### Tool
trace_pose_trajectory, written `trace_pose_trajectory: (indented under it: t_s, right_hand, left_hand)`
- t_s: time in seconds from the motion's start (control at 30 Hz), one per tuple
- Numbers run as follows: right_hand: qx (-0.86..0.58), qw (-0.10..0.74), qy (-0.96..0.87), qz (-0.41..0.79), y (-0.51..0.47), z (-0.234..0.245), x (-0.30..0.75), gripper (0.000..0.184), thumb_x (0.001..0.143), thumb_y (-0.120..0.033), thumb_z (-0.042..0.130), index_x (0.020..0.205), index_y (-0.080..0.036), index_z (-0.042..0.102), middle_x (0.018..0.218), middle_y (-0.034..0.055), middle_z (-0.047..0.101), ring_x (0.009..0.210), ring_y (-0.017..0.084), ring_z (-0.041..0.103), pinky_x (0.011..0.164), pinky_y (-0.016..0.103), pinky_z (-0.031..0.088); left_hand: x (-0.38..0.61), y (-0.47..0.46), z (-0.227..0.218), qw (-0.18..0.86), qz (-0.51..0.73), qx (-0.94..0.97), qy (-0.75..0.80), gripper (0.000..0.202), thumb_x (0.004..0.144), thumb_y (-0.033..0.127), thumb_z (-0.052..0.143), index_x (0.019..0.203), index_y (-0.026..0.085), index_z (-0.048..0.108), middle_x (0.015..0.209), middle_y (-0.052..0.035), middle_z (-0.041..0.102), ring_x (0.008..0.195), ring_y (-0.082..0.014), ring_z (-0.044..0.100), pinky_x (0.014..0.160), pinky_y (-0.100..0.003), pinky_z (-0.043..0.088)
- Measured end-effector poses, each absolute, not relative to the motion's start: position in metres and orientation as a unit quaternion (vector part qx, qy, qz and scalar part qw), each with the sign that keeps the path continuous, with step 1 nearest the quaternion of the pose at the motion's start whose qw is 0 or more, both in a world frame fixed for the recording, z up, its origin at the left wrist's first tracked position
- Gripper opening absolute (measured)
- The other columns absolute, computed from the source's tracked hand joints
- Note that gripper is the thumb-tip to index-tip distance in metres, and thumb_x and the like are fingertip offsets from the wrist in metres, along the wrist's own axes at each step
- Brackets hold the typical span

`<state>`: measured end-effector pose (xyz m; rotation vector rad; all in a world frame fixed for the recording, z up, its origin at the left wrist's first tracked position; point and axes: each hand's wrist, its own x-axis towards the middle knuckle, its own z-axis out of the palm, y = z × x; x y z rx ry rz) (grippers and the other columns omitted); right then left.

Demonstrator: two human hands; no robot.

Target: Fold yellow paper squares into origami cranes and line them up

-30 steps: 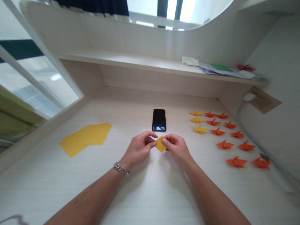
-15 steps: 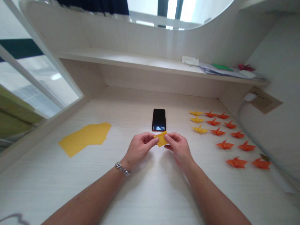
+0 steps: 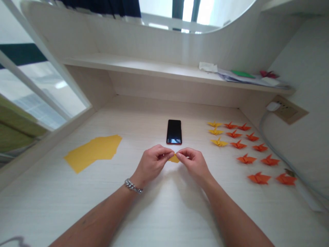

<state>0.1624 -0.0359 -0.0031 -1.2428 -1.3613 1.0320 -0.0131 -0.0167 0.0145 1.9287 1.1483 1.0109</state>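
Note:
A small piece of folded yellow paper is pinched between my two hands above the middle of the desk. My left hand, with a silver chain bracelet at the wrist, grips its left side between thumb and fingers. On the other side my right hand pinches the paper's upper right part, fingertips close to those of the left. Much of the paper is hidden behind the fingers, so its exact folds cannot be made out. Just beyond the hands lies a black phone.
Fanned yellow paper sheets lie at the left. Yellow paper cranes and several orange paper cranes stand in rows at the right. A cable runs from the wall socket along the right edge. A shelf spans the back.
My fingertips have come closer together at the paper's top edge. The paper has tilted and less of its face shows. The phone and cranes stay where they were.

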Motion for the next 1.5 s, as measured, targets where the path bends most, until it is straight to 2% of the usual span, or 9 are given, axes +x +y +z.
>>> trace_pose_trajectory:
  t_s: [0.1,0.2,0.3,0.4,0.53,0.77,1.13,1.3,1.5]
  right_hand:
    - [-0.51,0.49,-0.563,0.427,-0.037,0.0,0.161,0.019,0.075,-0.036,0.067,0.082,-0.019,0.074,0.077,0.0052,0.072,0.07,0.019,0.063,0.06,0.028,0.047]
    - [-0.488,0.503,-0.527,0.481,-0.038,-0.003,0.158,0.022,0.073,-0.037,0.069,0.085,-0.019,0.075,0.076,0.0057,0.072,0.065,0.018,0.062,0.06,0.029,0.049]
    - [-0.465,0.519,-0.478,0.534,-0.037,-0.007,0.156,0.024,0.069,-0.036,0.073,0.084,-0.017,0.075,0.078,0.007,0.073,0.071,0.019,0.064,0.069,0.033,0.051]
    - [-0.449,0.532,-0.429,0.576,-0.037,-0.007,0.156,0.026,0.066,-0.038,0.076,0.081,-0.017,0.076,0.077,0.0072,0.073,0.073,0.019,0.065,0.073,0.035,0.051]
    - [-0.431,0.528,-0.382,0.624,-0.04,0.0,0.156,0.027,0.061,-0.037,0.08,0.078,-0.017,0.075,0.077,0.0062,0.073,0.073,0.018,0.065,0.076,0.035,0.052]
    - [-0.41,0.514,-0.346,0.669,-0.042,0.006,0.158,0.024,0.059,-0.032,0.081,0.076,-0.016,0.075,0.079,0.0058,0.072,0.076,0.017,0.065,0.077,0.033,0.052]
    - [-0.397,0.499,-0.362,0.68,-0.043,0.009,0.16,0.026,0.06,-0.032,0.081,0.08,-0.017,0.075,0.084,0.0065,0.073,0.077,0.017,0.065,0.076,0.032,0.05]
    - [-0.406,0.533,-0.416,0.615,-0.041,0.0,0.158,0.025,0.059,-0.03,0.082,0.079,-0.017,0.075,0.089,0.0085,0.073,0.086,0.023,0.065,0.084,0.039,0.048]
    - [-0.416,0.565,-0.466,0.539,-0.036,-0.008,0.158,0.021,0.062,-0.026,0.08,0.081,-0.019,0.075,0.091,0.0071,0.071,0.089,0.023,0.064,0.084,0.037,0.048]
  left_hand:
    - [-0.014,-0.017,0.013,0.315,0.402,0.736,0.444,0.021,0.079,0.038,0.064,0.089,0.023,0.075,0.072,-0.0037,0.065,0.062,-0.0141,0.055,0.058,-0.023,0.042]
    - [-0.013,-0.017,0.01,0.376,0.408,0.701,0.448,0.025,0.077,0.039,0.066,0.093,0.021,0.074,0.077,-0.0044,0.07,0.063,-0.0147,0.059,0.059,-0.024,0.046]
    - [-0.01,-0.018,0.009,0.455,0.408,0.658,0.44,0.028,0.077,0.038,0.066,0.097,0.018,0.071,0.074,-0.0042,0.07,0.06,-0.0143,0.06,0.057,-0.024,0.048]
    - [-0.008,-0.018,0.008,0.494,0.422,0.638,0.413,0.029,0.076,0.035,0.068,0.099,0.017,0.07,0.079,-0.0052,0.071,0.067,-0.0159,0.063,0.061,-0.025,0.051]
    - [-0.006,-0.019,0.008,0.497,0.438,0.634,0.399,0.028,0.075,0.034,0.068,0.098,0.018,0.07,0.089,-0.0064,0.072,0.079,-0.0185,0.066,0.072,-0.028,0.053]
    - [-0.007,-0.02,0.008,0.487,0.434,0.656,0.38,0.023,0.078,0.028,0.066,0.099,0.019,0.07,0.096,-0.0075,0.07,0.087,-0.0189,0.064,0.078,-0.029,0.052]
    - [-0.007,-0.023,0.013,0.496,0.44,0.656,0.36,0.022,0.078,0.026,0.066,0.099,0.017,0.07,0.095,-0.0083,0.068,0.087,-0.0185,0.063,0.077,-0.028,0.052]
    - [-0.007,-0.023,0.011,0.494,0.443,0.66,0.353,0.023,0.077,0.025,0.068,0.098,0.016,0.069,0.095,-0.0083,0.068,0.086,-0.0186,0.064,0.078,-0.029,0.053]
    - [-0.007,-0.024,0.011,0.452,0.446,0.691,0.344,0.021,0.082,0.024,0.063,0.101,0.016,0.068,0.099,-0.0087,0.067,0.089,-0.0185,0.064,0.079,-0.03,0.053]
